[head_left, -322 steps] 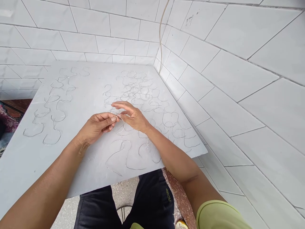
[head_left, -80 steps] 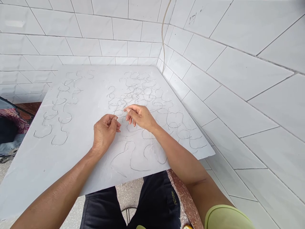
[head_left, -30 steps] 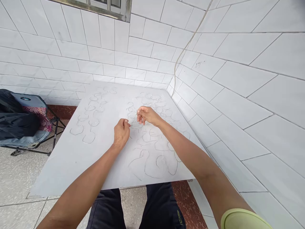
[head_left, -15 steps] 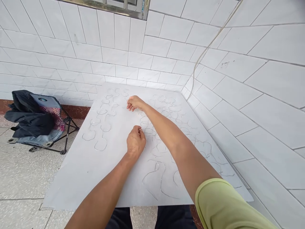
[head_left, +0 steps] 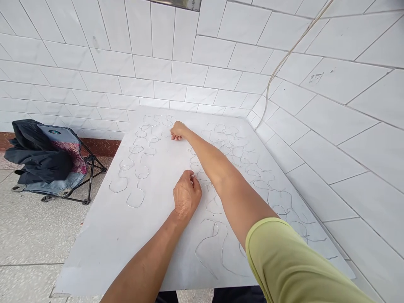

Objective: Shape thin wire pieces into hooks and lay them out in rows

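Observation:
Thin bent wires lie on a white tabletop [head_left: 94, 244]. My right hand [head_left: 178, 130] reaches to the far part of the table, its fingers closed at a small bent wire [head_left: 165, 132] beside the left group. Closer to me, my left hand [head_left: 188, 193] rests near the middle with thumb and fingers pinched together; what is between them is too small to make out. A curved wire [head_left: 135, 200] ends the left group's near side. To the right, a larger wire with a looped top [head_left: 222, 248] lies under my right arm's side.
Several more wires [head_left: 252, 172] spread over the right half of the table. White tiled walls [head_left: 176, 71] close off the back and right sides, with a cable [head_left: 268, 86] running down the corner. A folding chair [head_left: 74, 168] holding dark cloth [head_left: 41, 151] stands at left.
My right hand has closed more and turned knuckles-up at the far wires. My left hand stays pinched near the middle. The view has tilted down slightly.

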A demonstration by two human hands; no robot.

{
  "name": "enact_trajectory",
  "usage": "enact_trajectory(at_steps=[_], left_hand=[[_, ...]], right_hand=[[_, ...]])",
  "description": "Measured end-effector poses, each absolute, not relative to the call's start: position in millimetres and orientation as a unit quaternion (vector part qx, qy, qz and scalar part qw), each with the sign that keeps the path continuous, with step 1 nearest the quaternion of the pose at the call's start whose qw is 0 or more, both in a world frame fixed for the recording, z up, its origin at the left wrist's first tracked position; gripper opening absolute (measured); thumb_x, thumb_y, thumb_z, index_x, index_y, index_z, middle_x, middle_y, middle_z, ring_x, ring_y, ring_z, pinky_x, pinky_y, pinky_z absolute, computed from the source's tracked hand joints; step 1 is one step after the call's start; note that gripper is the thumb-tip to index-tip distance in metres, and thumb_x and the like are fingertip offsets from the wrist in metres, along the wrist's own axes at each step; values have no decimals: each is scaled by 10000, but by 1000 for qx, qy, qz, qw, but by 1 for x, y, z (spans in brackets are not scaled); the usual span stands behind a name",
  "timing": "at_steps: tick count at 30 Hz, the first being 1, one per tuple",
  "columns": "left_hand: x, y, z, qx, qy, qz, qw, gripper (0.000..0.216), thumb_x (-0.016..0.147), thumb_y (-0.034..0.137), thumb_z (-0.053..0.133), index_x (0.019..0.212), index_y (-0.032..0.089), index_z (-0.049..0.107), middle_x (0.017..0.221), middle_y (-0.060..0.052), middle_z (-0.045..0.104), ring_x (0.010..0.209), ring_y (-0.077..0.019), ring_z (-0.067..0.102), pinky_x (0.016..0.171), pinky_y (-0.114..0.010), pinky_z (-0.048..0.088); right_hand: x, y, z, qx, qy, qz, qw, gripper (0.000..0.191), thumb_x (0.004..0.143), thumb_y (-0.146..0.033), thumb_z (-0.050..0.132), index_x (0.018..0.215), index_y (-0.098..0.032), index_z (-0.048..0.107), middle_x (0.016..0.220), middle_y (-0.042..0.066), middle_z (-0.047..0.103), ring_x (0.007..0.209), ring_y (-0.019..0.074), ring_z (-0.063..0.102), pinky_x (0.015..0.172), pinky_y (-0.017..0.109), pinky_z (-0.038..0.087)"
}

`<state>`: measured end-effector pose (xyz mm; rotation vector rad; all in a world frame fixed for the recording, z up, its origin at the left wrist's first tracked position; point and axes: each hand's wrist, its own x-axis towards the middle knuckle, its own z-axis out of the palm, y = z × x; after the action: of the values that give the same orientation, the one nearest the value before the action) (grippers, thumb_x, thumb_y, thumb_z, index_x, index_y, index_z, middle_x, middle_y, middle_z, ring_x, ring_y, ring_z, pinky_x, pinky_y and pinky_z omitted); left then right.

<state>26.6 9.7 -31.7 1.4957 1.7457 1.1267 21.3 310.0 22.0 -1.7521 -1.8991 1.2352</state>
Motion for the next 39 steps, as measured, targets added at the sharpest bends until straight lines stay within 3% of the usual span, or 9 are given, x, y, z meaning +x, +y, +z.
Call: enact_trajectory(at_steps=[8,12,18,26,32,37,39], left_hand=[[26,11,-30,557,656,421,286,184,995,258,474,1132,237,594,964,-40,740,760,-187,652,683,-318,434],[22,16,-34,545,644,452,290,201,976,245,493,1131,221,619,986,-68,749,778,-199,675,715,-328,473],[17,25,-33,508,628,510,296,185,912,202,527,1059,210,639,898,-52,743,786,-202,672,767,-339,509],[5,27,-24,432,630,544,348,194,891,224,511,1046,208,628,974,-62,747,737,-190,670,653,-324,500],[1,30,-26,431,629,547,345,187,882,236,522,1034,214,628,971,-63,746,790,-204,679,664,-326,512],[2,31,-28,442,630,538,344,182,889,251,530,1040,216,624,959,-65,743,805,-209,678,673,-328,520],[3,31,-28,446,634,534,339,184,894,254,530,1046,213,625,955,-70,742,820,-215,684,682,-332,525]], right_hand=[[25,312,19,-619,-658,396,165,221,1035,-281,605,1146,-99,548,651,88,686,433,155,561,400,245,382],[64,287,21,-596,-679,373,211,184,1036,-333,615,1024,-155,570,675,85,691,464,152,601,383,232,373],[158,227,33,-548,-739,316,231,240,973,-212,694,781,-177,555,660,88,691,463,127,571,385,225,345],[206,151,32,-525,-787,279,162,180,879,-85,716,752,-182,632,822,67,694,600,126,544,470,237,355],[178,175,25,-603,-735,261,166,276,891,-98,692,684,-201,540,658,71,580,552,162,515,475,284,377],[155,212,20,-649,-691,285,141,182,867,-161,743,740,-168,614,577,82,555,508,187,540,413,290,388],[149,219,15,-649,-675,313,158,134,812,-106,772,788,-147,647,587,84,562,521,187,548,386,267,358]])
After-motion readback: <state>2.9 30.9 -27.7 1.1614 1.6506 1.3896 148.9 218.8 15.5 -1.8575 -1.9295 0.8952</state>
